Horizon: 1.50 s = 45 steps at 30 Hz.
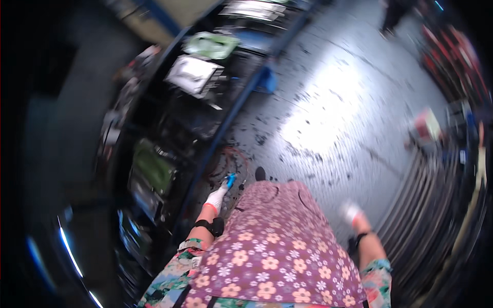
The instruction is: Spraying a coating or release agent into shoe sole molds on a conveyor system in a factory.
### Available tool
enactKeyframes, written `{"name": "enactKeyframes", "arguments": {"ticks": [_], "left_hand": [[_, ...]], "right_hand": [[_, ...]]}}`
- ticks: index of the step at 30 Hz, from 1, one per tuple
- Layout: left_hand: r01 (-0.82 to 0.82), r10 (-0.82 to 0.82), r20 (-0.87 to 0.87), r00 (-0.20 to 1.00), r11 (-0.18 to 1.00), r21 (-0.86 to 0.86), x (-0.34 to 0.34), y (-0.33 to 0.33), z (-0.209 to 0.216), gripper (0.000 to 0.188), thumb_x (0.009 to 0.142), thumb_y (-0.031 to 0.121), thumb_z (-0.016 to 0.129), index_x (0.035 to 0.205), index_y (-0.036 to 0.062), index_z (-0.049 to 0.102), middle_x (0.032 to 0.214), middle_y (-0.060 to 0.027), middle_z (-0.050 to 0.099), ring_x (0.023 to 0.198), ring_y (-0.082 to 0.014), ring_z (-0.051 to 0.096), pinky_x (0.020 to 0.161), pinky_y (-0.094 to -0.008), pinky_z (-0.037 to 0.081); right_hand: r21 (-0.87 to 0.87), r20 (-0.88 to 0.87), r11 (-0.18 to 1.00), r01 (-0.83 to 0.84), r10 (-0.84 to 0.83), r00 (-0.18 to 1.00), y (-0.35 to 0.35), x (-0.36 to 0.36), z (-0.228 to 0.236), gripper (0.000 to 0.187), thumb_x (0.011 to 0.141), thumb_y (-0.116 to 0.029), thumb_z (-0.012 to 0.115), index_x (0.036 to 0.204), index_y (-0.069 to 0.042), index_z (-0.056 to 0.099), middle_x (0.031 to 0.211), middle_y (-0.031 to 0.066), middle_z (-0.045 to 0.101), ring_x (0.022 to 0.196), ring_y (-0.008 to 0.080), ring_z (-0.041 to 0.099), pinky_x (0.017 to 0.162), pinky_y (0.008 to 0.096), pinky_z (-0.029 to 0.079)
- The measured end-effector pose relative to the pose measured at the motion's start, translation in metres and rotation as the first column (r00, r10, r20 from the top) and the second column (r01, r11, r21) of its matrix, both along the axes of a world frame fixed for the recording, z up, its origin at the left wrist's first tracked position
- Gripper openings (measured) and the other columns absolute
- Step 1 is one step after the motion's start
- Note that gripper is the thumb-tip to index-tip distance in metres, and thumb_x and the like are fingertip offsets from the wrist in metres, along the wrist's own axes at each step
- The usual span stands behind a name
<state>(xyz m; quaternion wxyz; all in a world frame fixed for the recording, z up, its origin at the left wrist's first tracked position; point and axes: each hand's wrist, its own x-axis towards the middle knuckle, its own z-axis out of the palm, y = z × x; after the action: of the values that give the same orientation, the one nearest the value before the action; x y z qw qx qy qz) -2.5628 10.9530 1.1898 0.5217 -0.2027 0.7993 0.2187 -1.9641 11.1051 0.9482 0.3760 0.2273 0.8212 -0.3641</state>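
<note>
Dark tabletop, blue edge (pixel 231 115), left, blurred. On it: pale green piece (pixel 211 45), white piece (pixel 192 74) just beside it, darker green piece (pixel 154 167) well apart, shiny stack (pixel 252 9) at far end. Grey floor (pixel 318 113), bright glare patch; dark scraps (pixel 260 138) scattered, reddish hose (pixel 241 152) looped near the tabletop.

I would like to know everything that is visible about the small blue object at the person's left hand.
The small blue object is bright blue, short and narrow, with a smooth look that suggests plastic, though blur leaves the material uncertain. It appears to be held in the white-gloved left hand, sticking out beyond it and slanting toward the upper right of the picture. It is to the right of the long blue rail. Its separate parts cannot be made out.
</note>
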Motion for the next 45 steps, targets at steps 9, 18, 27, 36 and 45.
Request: {"name": "enactKeyframes", "arguments": {"ticks": [9, 18, 27, 36, 45], "left_hand": [[-0.322, 0.350, -0.133, 0.927, 0.927, 0.192, -0.013, -0.082, -0.068, 0.041, 0.097, 0.052, 0.066, 0.091, 0.0110, 0.066, 0.062, 0.0035, 0.049, 0.049, -0.0110, 0.041, 0.047, -0.0296, 0.032], [-0.181, 0.189, -0.176, 0.966, 0.982, 0.062, -0.053, -0.142, -0.174, 0.051, 0.088, 0.057, 0.074, 0.087, 0.0067, 0.070, 0.074, -0.0068, 0.064, 0.062, -0.0207, 0.056, 0.058, -0.0380, 0.042], [-0.260, 0.276, -0.135, 0.952, 0.958, 0.125, -0.099, -0.162, -0.197, 0.056, 0.089, 0.059, 0.069, 0.096, 0.0040, 0.073, 0.086, -0.0060, 0.070, 0.076, -0.0207, 0.060, 0.069, -0.0394, 0.044], [-0.568, 0.581, -0.035, 0.813, 0.806, 0.166, -0.089, -0.224, -0.209, 0.067, 0.089, 0.062, 0.065, 0.122, 0.0042, 0.071, 0.115, -0.0127, 0.072, 0.103, -0.0225, 0.067, 0.089, -0.0408, 0.050], [-0.608, 0.672, -0.336, 0.660, 0.740, 0.287, -0.064, -0.211, -0.148, 0.066, 0.087, 0.062, 0.069, 0.117, 0.0038, 0.075, 0.106, -0.0115, 0.074, 0.097, -0.0244, 0.067, 0.083, -0.0401, 0.050]], "right_hand": [[-0.141, 0.380, 0.634, 0.760, -0.674, 0.633, 0.010, -0.001, -0.020, 0.032, 0.094, -0.029, 0.061, 0.114, -0.009, 0.075, 0.108, 0.0160, 0.075, 0.104, 0.0289, 0.070, 0.094, 0.0447, 0.054], [-0.131, 0.149, 0.492, 0.861, -0.849, 0.507, 0.124, -0.162, 0.009, 0.031, 0.094, -0.029, 0.061, 0.112, -0.008, 0.075, 0.103, 0.0148, 0.074, 0.098, 0.0275, 0.069, 0.089, 0.0437, 0.053], [-0.114, 0.105, 0.675, 0.729, -0.721, 0.685, 0.129, -0.284, 0.058, 0.030, 0.094, -0.028, 0.060, 0.109, -0.008, 0.075, 0.098, 0.0136, 0.073, 0.092, 0.0261, 0.068, 0.084, 0.0427, 0.053], [-0.102, 0.095, 0.890, 0.445, -0.436, 0.895, 0.130, -0.430, 0.064, 0.029, 0.094, -0.028, 0.059, 0.107, -0.007, 0.075, 0.094, 0.0125, 0.072, 0.086, 0.0247, 0.067, 0.079, 0.0416, 0.053], [-0.101, 0.023, 0.986, 0.134, -0.133, 0.991, 0.121, -0.600, 0.048, 0.028, 0.093, -0.027, 0.058, 0.105, -0.007, 0.074, 0.089, 0.0113, 0.071, 0.081, 0.0233, 0.066, 0.074, 0.0406, 0.053]]}}
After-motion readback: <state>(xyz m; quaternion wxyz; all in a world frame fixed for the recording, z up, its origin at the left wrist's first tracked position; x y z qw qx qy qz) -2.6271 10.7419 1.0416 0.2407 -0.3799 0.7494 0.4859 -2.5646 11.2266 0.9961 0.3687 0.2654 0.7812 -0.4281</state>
